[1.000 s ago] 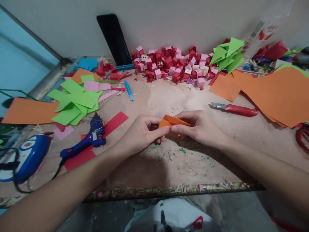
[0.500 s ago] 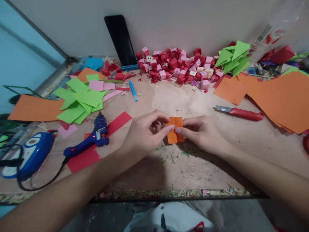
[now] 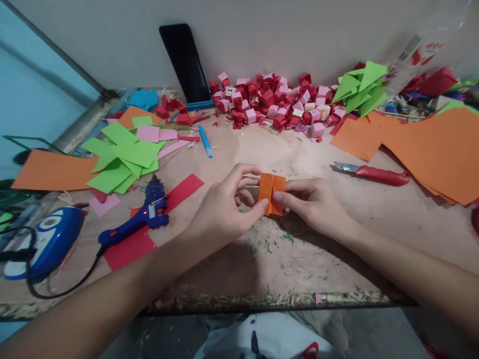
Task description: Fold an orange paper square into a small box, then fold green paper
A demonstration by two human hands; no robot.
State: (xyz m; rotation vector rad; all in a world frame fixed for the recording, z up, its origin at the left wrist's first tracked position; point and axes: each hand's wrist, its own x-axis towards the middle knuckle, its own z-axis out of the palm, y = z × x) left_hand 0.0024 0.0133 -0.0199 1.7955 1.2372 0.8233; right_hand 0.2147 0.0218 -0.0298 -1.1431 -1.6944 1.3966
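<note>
A small piece of folded orange paper [image 3: 272, 185] is held up between my two hands, just above the wooden table. It shows a crease or slit running down its middle. My left hand [image 3: 235, 202] pinches its left side, thumb on the near face and the index finger behind the top edge. From the other side, my right hand [image 3: 312, 199] grips the right half, its thumb pressed on the front and its fingers behind. The back of the paper is hidden from me.
Left of my hands lie a blue glue gun [image 3: 149, 209], red paper [image 3: 129, 247] and green paper pieces [image 3: 127, 149]. A red utility knife [image 3: 381, 174] and orange sheets [image 3: 430, 149] lie right. Small red and pink paper boxes [image 3: 267, 99] and a phone [image 3: 185, 62] stand behind.
The orange paper's flaps now lie closer together, so it looks more like one compact rectangle. It has risen slightly, and my left thumb has shifted down toward its lower left edge.
</note>
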